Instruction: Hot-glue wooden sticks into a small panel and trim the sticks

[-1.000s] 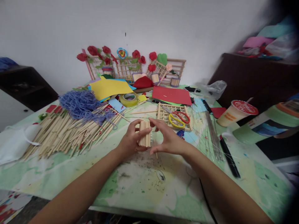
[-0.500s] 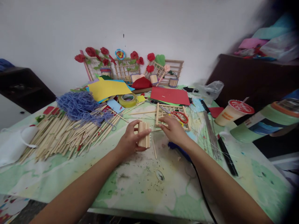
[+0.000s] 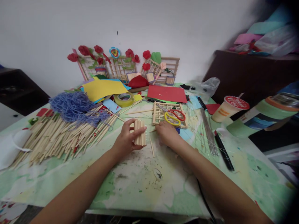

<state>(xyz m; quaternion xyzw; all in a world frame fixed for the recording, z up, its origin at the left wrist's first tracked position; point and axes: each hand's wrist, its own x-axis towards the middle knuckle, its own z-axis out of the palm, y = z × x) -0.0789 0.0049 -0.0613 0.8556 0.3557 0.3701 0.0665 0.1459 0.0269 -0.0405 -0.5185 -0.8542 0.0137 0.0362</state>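
Note:
My left hand [image 3: 125, 138] is closed around a small block of short wooden sticks [image 3: 139, 133] set side by side, with the thumb across its front. Over the table to the right, my right hand [image 3: 167, 133] has its fingers curled down at the front edge of a wooden stick lattice [image 3: 158, 114]. What those fingers hold, if anything, is hidden. A bit of a blue object [image 3: 178, 130] shows just behind this hand. Scissors [image 3: 174, 118] with red and yellow handles lie on the lattice. Between the hands lies a loose short stick [image 3: 152, 147].
Many wooden sticks [image 3: 53, 140] and blue yarn [image 3: 71, 105] are heaped at left. Tape [image 3: 123, 99], yellow paper [image 3: 102, 90] and red paper [image 3: 167, 93] lie behind. Wires [image 3: 209, 133], a black marker [image 3: 224, 152], a drink cup [image 3: 230, 109] and a bottle [image 3: 261, 116] are at right.
My right hand has moved down off the scissors, and its fingers have curled. The blue corded tool is now mostly out of sight around that hand. My left hand keeps the stick block.

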